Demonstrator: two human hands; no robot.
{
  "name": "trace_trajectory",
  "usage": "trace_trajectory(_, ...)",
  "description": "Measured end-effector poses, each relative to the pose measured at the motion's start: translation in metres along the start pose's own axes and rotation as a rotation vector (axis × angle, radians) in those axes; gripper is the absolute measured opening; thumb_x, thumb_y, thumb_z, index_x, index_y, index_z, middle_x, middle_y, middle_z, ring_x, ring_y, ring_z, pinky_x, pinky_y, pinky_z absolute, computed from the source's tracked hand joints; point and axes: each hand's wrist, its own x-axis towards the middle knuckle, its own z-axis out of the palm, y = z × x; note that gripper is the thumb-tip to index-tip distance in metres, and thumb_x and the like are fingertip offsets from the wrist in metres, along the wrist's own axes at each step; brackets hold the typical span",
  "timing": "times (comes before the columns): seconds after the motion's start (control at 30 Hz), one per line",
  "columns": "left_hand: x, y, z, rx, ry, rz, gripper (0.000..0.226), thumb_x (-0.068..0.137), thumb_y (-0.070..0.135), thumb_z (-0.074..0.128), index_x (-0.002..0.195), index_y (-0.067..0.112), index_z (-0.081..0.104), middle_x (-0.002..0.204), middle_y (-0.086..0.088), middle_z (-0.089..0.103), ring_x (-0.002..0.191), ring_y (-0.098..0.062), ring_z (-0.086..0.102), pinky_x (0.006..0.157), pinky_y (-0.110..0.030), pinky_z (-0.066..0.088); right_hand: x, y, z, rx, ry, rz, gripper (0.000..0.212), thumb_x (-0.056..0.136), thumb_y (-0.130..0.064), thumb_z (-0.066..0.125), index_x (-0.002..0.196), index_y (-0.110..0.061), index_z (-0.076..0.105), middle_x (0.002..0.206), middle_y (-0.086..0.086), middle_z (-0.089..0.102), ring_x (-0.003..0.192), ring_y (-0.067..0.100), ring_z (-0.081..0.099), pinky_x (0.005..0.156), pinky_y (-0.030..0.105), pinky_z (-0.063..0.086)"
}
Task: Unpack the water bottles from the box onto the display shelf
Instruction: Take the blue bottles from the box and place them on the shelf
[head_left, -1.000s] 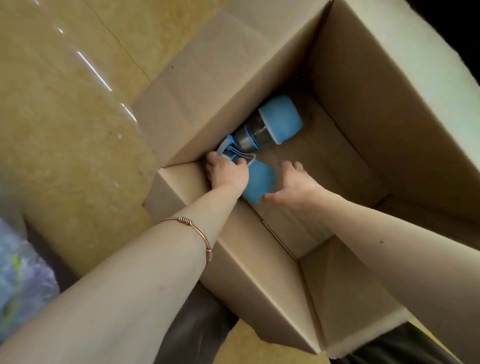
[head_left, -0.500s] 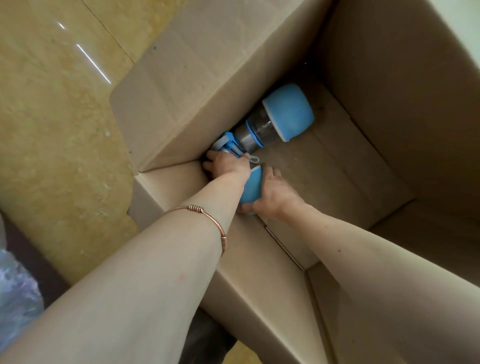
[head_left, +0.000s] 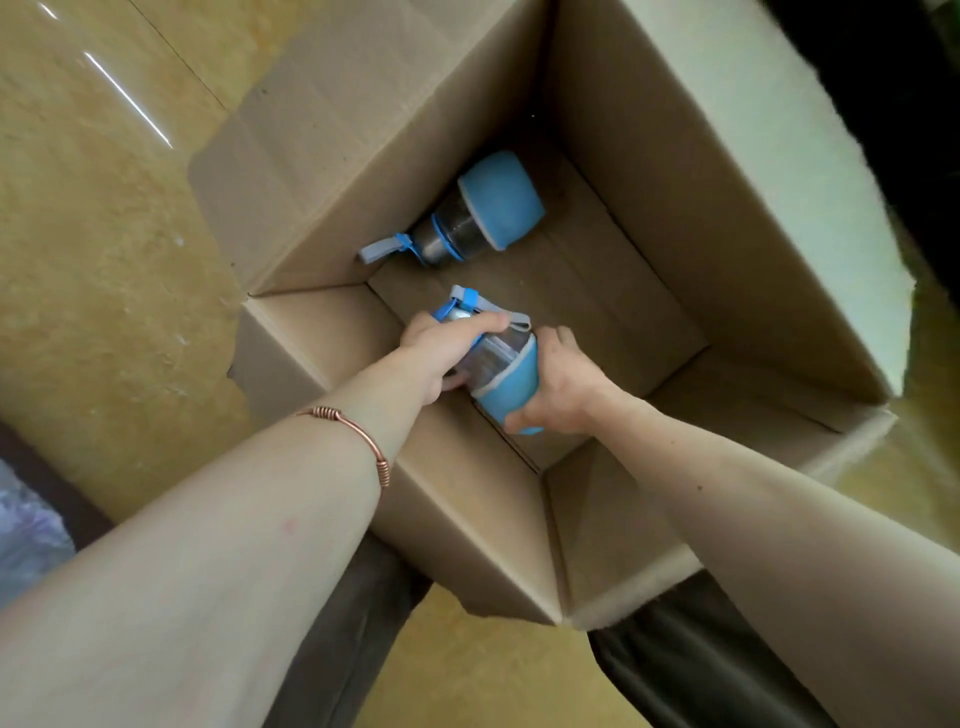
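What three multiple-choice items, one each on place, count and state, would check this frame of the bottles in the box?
1. Where does the loose bottle lie?
A. on the floor of the cardboard box
B. on the tiles outside
C. on a flap

2. How many bottles show?
A. one
B. two
C. four

3. How is the held bottle gripped?
A. by one hand
B. by both hands
C. by neither

Key: 1 A, it rests on its side by the far wall; 2 B, one loose, one held; 3 B, the left hand holds the cap end, the right hand the blue base.
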Motion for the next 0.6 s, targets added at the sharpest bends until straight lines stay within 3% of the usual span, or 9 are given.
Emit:
trace_trajectory(0.1,-0.047,0.001,0.002,-0.042,-0.037,0.009,0.071,0.068,0.027,0.084,0.126,0.009,0.048,0.115,-0.008,0.065,0.086,-0.014,0.065,0.058,-0.024,0.05,-0.045,0.0,-0.021,-0.019,-0.002,-0.041,0.103,0.056,-0.033,0.086,0.139,-0.013,0.028,0.13,0.004,0.034,0.116,0.025,0.047,0.095,0.034,0.046)
trace_trajectory(0.23,-0.117,0.015,0.005,-0.167,-0.094,0.045,0.066,0.071,0.026,0.082,0.125,0.005,0.051,0.108,-0.01,0.068,0.082,-0.015,0.068,0.055,-0.023,0.053,-0.105,-0.008,-0.057,-0.005,0.007,-0.084,0.098,0.057,-0.034,0.086,0.136,-0.013,0.032,0.125,0.003,0.036,0.114,0.023,0.048,0.096,0.037,0.045)
trace_trajectory(0.33,-0.173,0.029,0.008,-0.251,-0.183,0.122,0.033,0.081,0.016,0.074,0.11,0.007,0.061,0.09,-0.004,0.069,0.079,-0.013,0.066,0.068,-0.027,0.057,-0.152,-0.01,-0.083,0.073,0.069,-0.086,0.092,0.058,-0.031,0.086,0.134,-0.012,0.035,0.121,0.001,0.036,0.113,0.02,0.047,0.094,0.034,0.045)
trace_trajectory(0.4,-0.214,0.035,0.007,-0.261,-0.262,0.15,0.019,0.084,0.012,0.07,0.1,0.013,0.061,0.089,-0.002,0.068,0.083,-0.013,0.065,0.083,-0.031,0.053,-0.185,-0.011,-0.099,0.144,0.1,-0.086,0.09,0.058,-0.032,0.086,0.132,-0.014,0.037,0.117,-0.002,0.036,0.109,0.017,0.046,0.089,0.03,0.044)
trace_trajectory(0.5,-0.274,0.039,0.005,-0.191,-0.344,0.191,0.019,0.083,0.01,0.069,0.09,0.02,0.054,0.099,-0.001,0.068,0.093,-0.015,0.064,0.089,-0.031,0.049,-0.237,-0.01,-0.124,0.207,0.08,-0.107,0.088,0.057,-0.034,0.086,0.13,-0.017,0.04,0.119,-0.001,0.043,0.108,0.017,0.049,0.091,0.033,0.048)
trace_trajectory(0.6,-0.332,0.037,0.005,-0.179,-0.332,0.252,0.033,0.081,0.01,0.071,0.107,0.015,0.05,0.12,-0.009,0.064,0.102,-0.021,0.065,0.092,-0.035,0.051,-0.292,-0.013,-0.146,0.264,0.041,-0.164,0.086,0.056,-0.036,0.086,0.127,-0.022,0.041,0.119,-0.001,0.047,0.107,0.018,0.052,0.089,0.034,0.051)
